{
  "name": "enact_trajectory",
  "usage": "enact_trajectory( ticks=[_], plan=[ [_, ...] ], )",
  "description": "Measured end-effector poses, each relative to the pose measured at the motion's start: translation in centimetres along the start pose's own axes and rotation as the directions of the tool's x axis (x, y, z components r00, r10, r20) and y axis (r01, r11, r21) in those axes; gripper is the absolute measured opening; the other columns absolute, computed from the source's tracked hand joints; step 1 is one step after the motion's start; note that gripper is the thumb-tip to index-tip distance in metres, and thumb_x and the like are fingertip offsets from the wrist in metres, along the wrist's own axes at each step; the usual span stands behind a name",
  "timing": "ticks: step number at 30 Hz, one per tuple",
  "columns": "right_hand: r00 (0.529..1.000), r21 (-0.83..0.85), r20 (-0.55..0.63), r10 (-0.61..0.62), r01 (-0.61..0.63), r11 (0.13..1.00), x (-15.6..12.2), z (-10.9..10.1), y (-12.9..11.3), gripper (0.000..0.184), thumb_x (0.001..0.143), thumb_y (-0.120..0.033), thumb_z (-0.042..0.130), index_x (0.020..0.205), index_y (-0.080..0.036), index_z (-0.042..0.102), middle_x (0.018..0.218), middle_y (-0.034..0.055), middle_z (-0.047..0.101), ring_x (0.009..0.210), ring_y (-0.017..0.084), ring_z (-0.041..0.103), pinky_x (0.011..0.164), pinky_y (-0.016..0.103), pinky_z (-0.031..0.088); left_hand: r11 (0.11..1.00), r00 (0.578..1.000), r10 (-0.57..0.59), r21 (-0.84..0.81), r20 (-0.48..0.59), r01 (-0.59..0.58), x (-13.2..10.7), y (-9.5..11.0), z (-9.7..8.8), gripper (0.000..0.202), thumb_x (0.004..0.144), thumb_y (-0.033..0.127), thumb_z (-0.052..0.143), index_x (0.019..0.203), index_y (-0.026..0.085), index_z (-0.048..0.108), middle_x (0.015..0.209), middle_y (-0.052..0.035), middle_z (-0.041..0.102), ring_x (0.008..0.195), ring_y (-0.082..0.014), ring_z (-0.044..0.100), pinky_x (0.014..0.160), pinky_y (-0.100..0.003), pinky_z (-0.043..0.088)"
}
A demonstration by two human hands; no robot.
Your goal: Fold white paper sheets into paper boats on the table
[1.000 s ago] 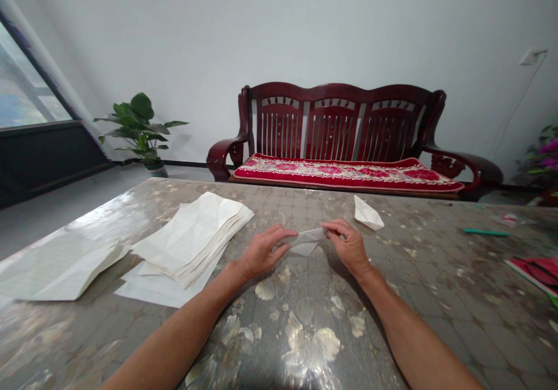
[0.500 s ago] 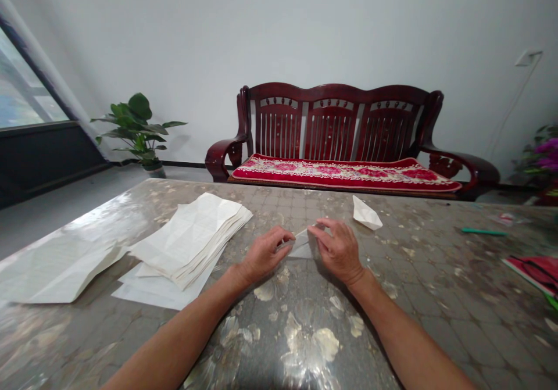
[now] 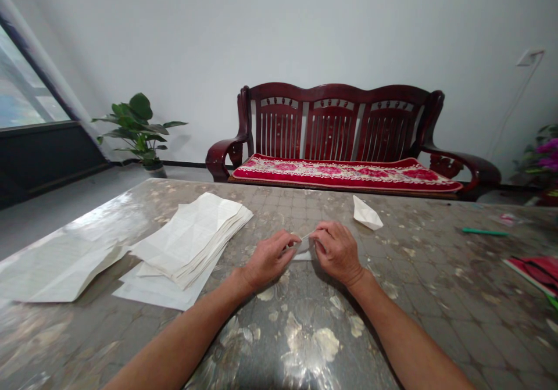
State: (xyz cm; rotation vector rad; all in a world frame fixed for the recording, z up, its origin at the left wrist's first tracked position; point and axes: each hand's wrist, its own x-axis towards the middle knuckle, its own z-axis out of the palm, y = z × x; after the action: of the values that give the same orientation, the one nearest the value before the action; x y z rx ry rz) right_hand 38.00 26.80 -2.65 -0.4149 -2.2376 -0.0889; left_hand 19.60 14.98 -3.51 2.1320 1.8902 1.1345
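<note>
Between my hands, low over the table's middle, is a small piece of folded white paper (image 3: 302, 256). My left hand (image 3: 271, 256) pinches its left end between thumb and fingers. At the other end, the thumb and bent fingers of my right hand (image 3: 336, 251) grip the paper. Much of it is hidden behind the fingers, so its full shape does not show. A separate folded paper piece (image 3: 367, 214), pointed at its far end, lies just beyond my right hand.
A stack of creased white sheets (image 3: 192, 236) lies left of my hands on the patterned table (image 3: 305, 343), beside a larger creased sheet (image 3: 56, 268). At right are a green pen (image 3: 485, 232) and a red book (image 3: 534, 272). A wooden bench (image 3: 331, 128) stands behind.
Both hands have shifted slightly, the left a little right and nearer the other. The paper's raised edge has tilted, and less of the sheet shows between the fingers.
</note>
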Motion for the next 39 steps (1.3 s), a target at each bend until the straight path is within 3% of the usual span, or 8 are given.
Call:
enact_trajectory(
  ticks=[4, 12, 18, 24, 28, 32, 36, 39],
  plan=[
    [1.0, -0.036, 0.024, -0.012, 0.012, 0.999, 0.1, -0.1, -0.1, 0.01, 0.085, -0.013, 0.056, 0.084, -0.019, 0.063, 0.088, 0.0046, 0.062, 0.084, 0.018, 0.053, 0.075, 0.03, 0.037, 0.999, 1.0, -0.021, -0.028, 0.019, 0.021, 0.0, 0.5, 0.1, 0.025, 0.088, 0.016, 0.053, 0.109, 0.022, 0.065, 0.091, -0.0018, 0.065, 0.085, -0.0147, 0.061, 0.079, -0.025, 0.047],
    [0.988, -0.068, 0.136, -0.078, 0.088, 0.994, -0.1, 0.2, 0.2, 0.013, 0.09, -0.015, 0.051, 0.081, -0.02, 0.06, 0.078, 0.0033, 0.06, 0.075, 0.018, 0.052, 0.067, 0.03, 0.034, 0.995, 0.999, -0.035, -0.09, 0.024, 0.037, -0.1, 0.7, 0.3, 0.024, 0.09, 0.018, 0.05, 0.108, 0.021, 0.067, 0.091, -0.0027, 0.064, 0.088, -0.0156, 0.061, 0.082, -0.025, 0.047],
    [0.99, -0.045, 0.12, -0.072, 0.078, 0.996, -0.4, 0.6, 0.5, 0.02, 0.094, -0.011, 0.043, 0.083, -0.019, 0.058, 0.071, 0.0015, 0.06, 0.063, 0.015, 0.051, 0.059, 0.028, 0.033, 0.988, 0.992, -0.105, -0.11, 0.064, 0.112, 0.2, 1.2, -0.5, 0.03, 0.091, 0.028, 0.054, 0.116, 0.02, 0.067, 0.093, -0.003, 0.067, 0.083, -0.0154, 0.062, 0.079, -0.025, 0.048],
    [0.977, 0.159, 0.149, -0.154, 0.13, 0.979, 0.1, 0.1, 0.5, 0.029, 0.087, -0.004, 0.042, 0.105, -0.019, 0.06, 0.092, 0.0074, 0.064, 0.087, 0.02, 0.058, 0.076, 0.029, 0.047, 0.97, 0.967, -0.18, -0.129, 0.182, 0.205, 1.3, 1.6, -2.2, 0.04, 0.098, 0.038, 0.037, 0.105, 0.022, 0.073, 0.101, -0.003, 0.073, 0.093, -0.0183, 0.065, 0.085, -0.027, 0.048],
    [0.971, 0.202, 0.14, -0.196, 0.166, 0.965, 0.2, 0.1, 0.4, 0.03, 0.08, 0.0, 0.044, 0.092, -0.019, 0.064, 0.093, 0.0088, 0.061, 0.09, 0.021, 0.056, 0.078, 0.032, 0.049, 0.948, 0.943, -0.314, -0.01, 0.106, 0.317, 1.4, 1.7, -1.9, 0.019, 0.086, 0.035, 0.058, 0.095, 0.022, 0.068, 0.096, -0.0012, 0.072, 0.082, -0.0166, 0.066, 0.075, -0.026, 0.047],
    [0.971, 0.267, 0.092, -0.222, 0.191, 0.945, 0.0, 0.3, 0.4, 0.031, 0.078, 0.0, 0.044, 0.091, -0.02, 0.065, 0.1, 0.0096, 0.06, 0.095, 0.021, 0.056, 0.081, 0.032, 0.05, 0.892, 0.893, -0.45, 0.037, -0.012, 0.45, 1.5, 2.3, -1.0, 0.031, 0.077, 0.032, 0.067, 0.105, 0.021, 0.057, 0.094, 0.0008, 0.069, 0.07, -0.0139, 0.065, 0.066, -0.025, 0.044],
    [0.971, 0.349, 0.104, -0.216, 0.168, 0.922, 0.1, -0.1, 0.0, 0.032, 0.077, -0.002, 0.045, 0.093, -0.02, 0.066, 0.104, 0.0097, 0.06, 0.1, 0.021, 0.057, 0.085, 0.034, 0.051, 0.904, 0.908, -0.418, 0.109, 0.017, 0.414, 1.9, 2.7, 0.1, 0.038, 0.078, 0.028, 0.065, 0.114, 0.022, 0.053, 0.083, 0.0021, 0.066, 0.072, -0.0166, 0.065, 0.062, -0.024, 0.04],
    [0.992, 0.378, 0.074, -0.102, 0.067, 0.923, 0.3, -0.5, -0.9, 0.027, 0.082, -0.007, 0.047, 0.097, -0.022, 0.064, 0.102, 0.0079, 0.061, 0.097, 0.02, 0.058, 0.086, 0.034, 0.052, 0.917, 0.923, -0.385, 0.119, 0.012, 0.381, 2.0, 2.7, 0.7, 0.03, 0.081, 0.02, 0.058, 0.111, 0.022, 0.054, 0.075, 0.0033, 0.062, 0.072, -0.0171, 0.064, 0.061, -0.024, 0.038]
  ],
)
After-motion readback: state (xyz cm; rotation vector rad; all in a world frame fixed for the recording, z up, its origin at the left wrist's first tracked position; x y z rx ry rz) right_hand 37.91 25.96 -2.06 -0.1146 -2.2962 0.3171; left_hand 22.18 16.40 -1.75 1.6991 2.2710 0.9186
